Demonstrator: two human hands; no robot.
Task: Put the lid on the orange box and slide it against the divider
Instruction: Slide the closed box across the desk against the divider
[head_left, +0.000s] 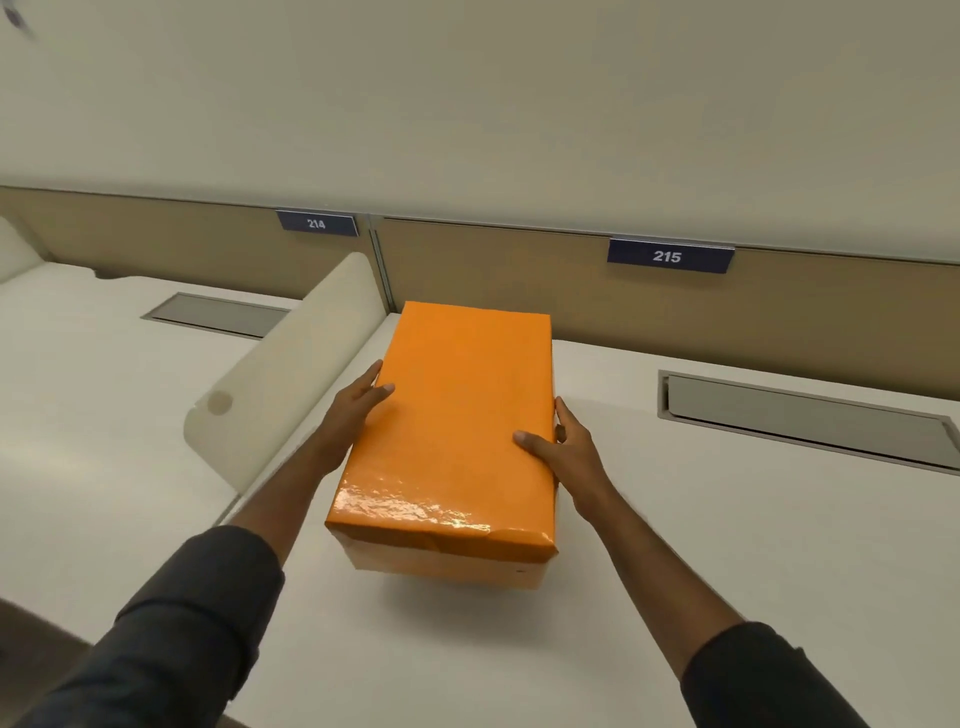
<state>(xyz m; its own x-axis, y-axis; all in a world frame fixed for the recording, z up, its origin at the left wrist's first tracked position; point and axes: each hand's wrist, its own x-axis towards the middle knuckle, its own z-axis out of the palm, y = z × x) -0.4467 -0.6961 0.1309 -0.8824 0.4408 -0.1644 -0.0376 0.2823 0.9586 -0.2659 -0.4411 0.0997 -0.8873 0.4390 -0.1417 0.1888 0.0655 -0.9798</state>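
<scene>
An orange box (457, 415) stands on the white desk (675, 545) with its glossy orange lid seated on top; a paler strip of the box body shows under the lid at the near end. My left hand (358, 402) grips the box's left side, thumb on the lid. My right hand (563, 447) grips its right side, thumb on top as well. The cream divider (291, 364) rises just left of the box, a narrow gap apart; my left hand sits in that gap.
A tan back panel (519, 270) carries number tags 214 (317, 223) and 215 (667, 255). A grey cable hatch (800, 415) is set into the desk to the right. Another hatch (218, 314) lies in the neighbouring desk beyond the divider.
</scene>
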